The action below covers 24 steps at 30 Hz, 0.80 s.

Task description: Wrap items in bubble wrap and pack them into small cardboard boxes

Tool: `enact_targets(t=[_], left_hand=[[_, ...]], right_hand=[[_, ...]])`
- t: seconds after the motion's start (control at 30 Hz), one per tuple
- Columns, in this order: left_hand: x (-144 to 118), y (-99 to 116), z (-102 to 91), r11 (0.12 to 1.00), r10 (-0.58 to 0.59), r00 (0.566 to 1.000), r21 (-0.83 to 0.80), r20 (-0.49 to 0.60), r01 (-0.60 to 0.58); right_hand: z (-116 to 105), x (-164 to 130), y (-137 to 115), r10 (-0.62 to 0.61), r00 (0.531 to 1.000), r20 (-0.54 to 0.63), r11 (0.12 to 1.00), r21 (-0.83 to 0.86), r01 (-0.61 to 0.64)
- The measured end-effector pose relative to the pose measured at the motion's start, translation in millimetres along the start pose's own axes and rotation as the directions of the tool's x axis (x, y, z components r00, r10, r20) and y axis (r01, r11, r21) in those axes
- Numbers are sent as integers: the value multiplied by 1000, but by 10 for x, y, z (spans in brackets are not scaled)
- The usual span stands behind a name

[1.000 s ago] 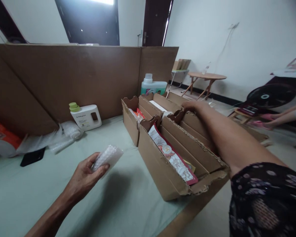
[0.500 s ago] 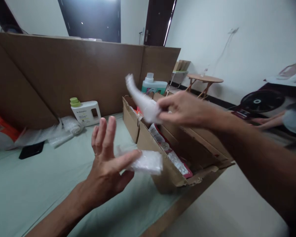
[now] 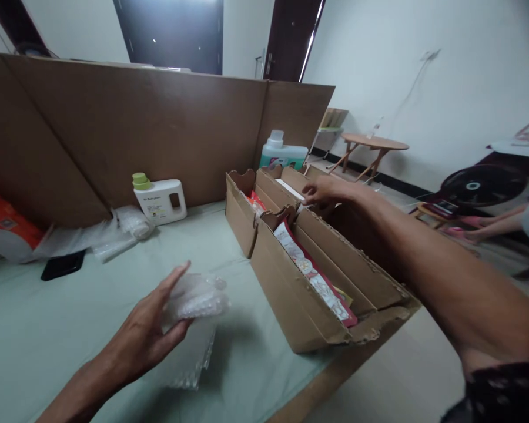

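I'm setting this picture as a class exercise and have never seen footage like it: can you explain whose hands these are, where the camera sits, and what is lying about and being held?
The camera is worn on a person's head and looks forward and down, so both arms reaching in are that person's own. The left hand holds a piece of bubble wrap above a pale green sheet. The right hand reaches into the far end of a long cardboard box, which holds printed packets. Behind stand a white jug with a green cap, more clear wrap, a black phone and a cardboard wall. At the right edge, another person's arm shows near a black fan.
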State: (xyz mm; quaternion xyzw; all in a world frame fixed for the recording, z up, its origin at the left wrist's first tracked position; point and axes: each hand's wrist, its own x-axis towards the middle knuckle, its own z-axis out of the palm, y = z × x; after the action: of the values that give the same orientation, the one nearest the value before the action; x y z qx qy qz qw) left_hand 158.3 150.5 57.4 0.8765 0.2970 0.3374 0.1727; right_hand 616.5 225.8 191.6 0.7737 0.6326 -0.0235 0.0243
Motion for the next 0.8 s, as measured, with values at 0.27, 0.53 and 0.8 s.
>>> enact_targets(t=[0.27, 0.53, 0.8], left_hand=[[-122, -184, -122, 884, -402, 906, -203, 131, 421], [-35, 139, -186, 988, -52, 997, -150, -49, 44], [122, 309, -197, 953, 102, 994, -284, -38, -108]], right_hand=[[46, 3, -228, 74, 996, 43, 985, -156, -67], [-726, -939, -1082, -107, 879, -464, 993, -98, 69], [-486, -955, -1984, -604, 776, -183, 666, 418, 618]])
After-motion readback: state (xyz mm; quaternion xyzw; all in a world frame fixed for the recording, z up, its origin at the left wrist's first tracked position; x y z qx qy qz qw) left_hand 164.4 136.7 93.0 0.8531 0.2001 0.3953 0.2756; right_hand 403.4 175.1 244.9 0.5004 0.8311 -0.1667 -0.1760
